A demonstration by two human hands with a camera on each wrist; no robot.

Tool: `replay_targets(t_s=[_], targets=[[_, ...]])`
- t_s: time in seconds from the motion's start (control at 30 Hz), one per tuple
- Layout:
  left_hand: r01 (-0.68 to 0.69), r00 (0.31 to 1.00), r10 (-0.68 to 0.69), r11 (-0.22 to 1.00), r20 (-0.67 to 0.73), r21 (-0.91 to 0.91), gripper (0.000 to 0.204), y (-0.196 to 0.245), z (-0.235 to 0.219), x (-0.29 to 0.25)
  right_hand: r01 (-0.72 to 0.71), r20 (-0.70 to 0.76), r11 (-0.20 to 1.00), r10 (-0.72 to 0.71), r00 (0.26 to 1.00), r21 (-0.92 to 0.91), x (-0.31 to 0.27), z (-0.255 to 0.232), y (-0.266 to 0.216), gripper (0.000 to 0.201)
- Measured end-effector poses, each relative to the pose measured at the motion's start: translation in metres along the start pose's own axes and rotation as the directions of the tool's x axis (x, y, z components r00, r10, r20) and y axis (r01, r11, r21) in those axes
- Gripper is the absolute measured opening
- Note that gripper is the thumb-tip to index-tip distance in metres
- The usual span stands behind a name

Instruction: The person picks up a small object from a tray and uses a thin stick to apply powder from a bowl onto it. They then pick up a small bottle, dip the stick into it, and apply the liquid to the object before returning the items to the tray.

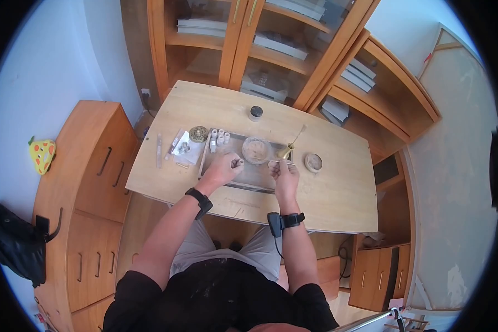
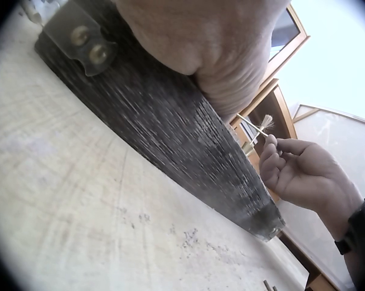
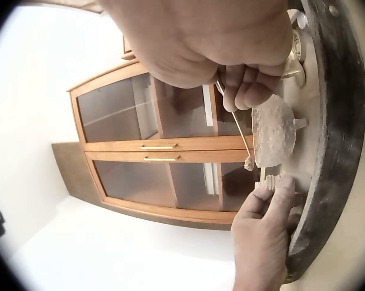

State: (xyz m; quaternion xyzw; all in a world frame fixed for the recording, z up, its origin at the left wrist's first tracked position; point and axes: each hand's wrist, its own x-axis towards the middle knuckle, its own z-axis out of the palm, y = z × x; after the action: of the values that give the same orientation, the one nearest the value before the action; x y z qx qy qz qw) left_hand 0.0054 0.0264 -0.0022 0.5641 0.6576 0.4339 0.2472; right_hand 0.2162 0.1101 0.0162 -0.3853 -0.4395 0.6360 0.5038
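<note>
left hand [image 3: 261,233]: grip clamped on a small ribbed roll [image 3: 268,182] over the tray [image 3: 346,121], probably to steady it. right hand [image 3: 212,42]: grip clamped on a thin rod [image 3: 242,134], apparently leaving its clumped tip free beside the bowl [image 3: 274,130].

tray [image 3: 340,130]: cut off, right wrist view | its interior: hidden, left wrist view

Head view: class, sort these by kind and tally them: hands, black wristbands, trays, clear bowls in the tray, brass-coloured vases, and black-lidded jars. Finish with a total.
Hands: 2
Black wristbands: 2
Tray: 1
Clear bowl: 1
Brass-coloured vase: 1
Black-lidded jar: 1
Total: 8
</note>
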Motion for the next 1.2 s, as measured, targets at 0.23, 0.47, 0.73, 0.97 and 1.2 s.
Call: replay_targets(t_s=[0.23,0.47,0.73,0.97,1.2], targets=[[-0.032,0.998,0.033,0.999,-0.058,0.026,0.021,0.000,0.002,-0.001,0.182,0.069,0.935,-0.169,0.983,-0.304,-0.011,0.011,0.002,0.026],[0.015,0.999,-0.014,1.000,-0.034,0.020,0.022,0.003,0.001,-0.001,0.403,0.239,0.767,-0.325,0.915,-0.500,-0.026,0.022,-0.009,0.020],[-0.013,0.999,0.013,1.000,-0.037,0.006,0.021,0.005,-0.001,-0.002,0.472,0.234,0.697,-0.415,0.879,-0.540,-0.021,0.016,-0.009,0.019],[-0.035,0.998,0.036,0.999,-0.049,0.022,0.020,0.001,0.002,0.000,0.335,0.162,0.638,-0.315,0.935,-0.693,0.005,0.006,-0.002,0.024],[-0.033,0.998,0.034,0.999,-0.053,0.017,0.018,0.001,0.001,-0.001,0.043,-0.004,0.990,-0.044,0.999,-0.131,0.009,0.004,0.009,0.024]])
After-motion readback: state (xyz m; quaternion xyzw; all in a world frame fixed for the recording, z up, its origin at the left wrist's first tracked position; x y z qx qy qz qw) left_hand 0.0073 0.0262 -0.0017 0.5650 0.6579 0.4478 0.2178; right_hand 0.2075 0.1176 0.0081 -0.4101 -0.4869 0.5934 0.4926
